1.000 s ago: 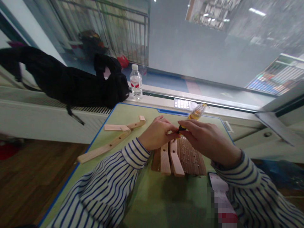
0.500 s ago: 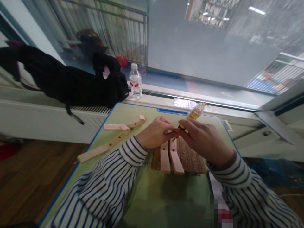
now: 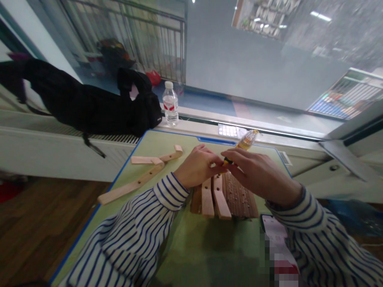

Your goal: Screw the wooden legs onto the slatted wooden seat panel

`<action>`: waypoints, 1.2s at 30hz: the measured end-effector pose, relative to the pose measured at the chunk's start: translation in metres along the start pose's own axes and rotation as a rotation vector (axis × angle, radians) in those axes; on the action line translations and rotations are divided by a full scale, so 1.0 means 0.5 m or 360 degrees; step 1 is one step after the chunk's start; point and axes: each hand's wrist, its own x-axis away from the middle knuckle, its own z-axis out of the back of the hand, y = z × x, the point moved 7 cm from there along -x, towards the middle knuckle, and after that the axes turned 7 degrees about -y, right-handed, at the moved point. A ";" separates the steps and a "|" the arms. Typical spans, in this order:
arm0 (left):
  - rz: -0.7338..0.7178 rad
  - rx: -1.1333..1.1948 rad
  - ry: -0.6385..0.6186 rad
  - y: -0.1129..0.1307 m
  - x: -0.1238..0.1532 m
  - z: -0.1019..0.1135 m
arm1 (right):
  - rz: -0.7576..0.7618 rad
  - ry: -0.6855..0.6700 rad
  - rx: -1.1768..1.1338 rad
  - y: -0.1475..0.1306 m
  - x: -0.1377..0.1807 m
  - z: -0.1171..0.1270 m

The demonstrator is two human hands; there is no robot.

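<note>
yellow tool point(image 3: 247, 140) is partly hidden by the right hand point(image 3: 259, 173).

Soft daylight, perhaps slight edge blur

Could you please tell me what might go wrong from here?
The yellow-handled tool in the right hand could slip and catch the left hand, which is close to its lower end. The nearer hooked wooden piece on the left lies with one end at the blue edge of the table, close to the left sleeve, so a nudge might push it off.
</note>
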 end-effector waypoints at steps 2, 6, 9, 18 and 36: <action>0.0003 -0.0008 -0.0024 -0.002 0.000 -0.001 | 0.0001 -0.0001 0.0018 -0.001 -0.002 -0.003; 0.0003 0.0009 -0.0072 -0.008 -0.002 -0.005 | -0.0060 0.0107 0.0108 0.003 -0.002 -0.008; -0.0019 0.0026 -0.0098 -0.011 -0.002 -0.008 | -0.0097 0.0174 0.0170 0.004 0.000 -0.011; -0.0112 0.0019 -0.0128 -0.001 -0.001 -0.011 | -0.0197 0.0267 0.0238 0.005 0.007 -0.016; 0.0001 -0.0032 -0.0023 0.006 0.000 0.000 | 0.0061 -0.0078 -0.0028 0.006 0.001 0.003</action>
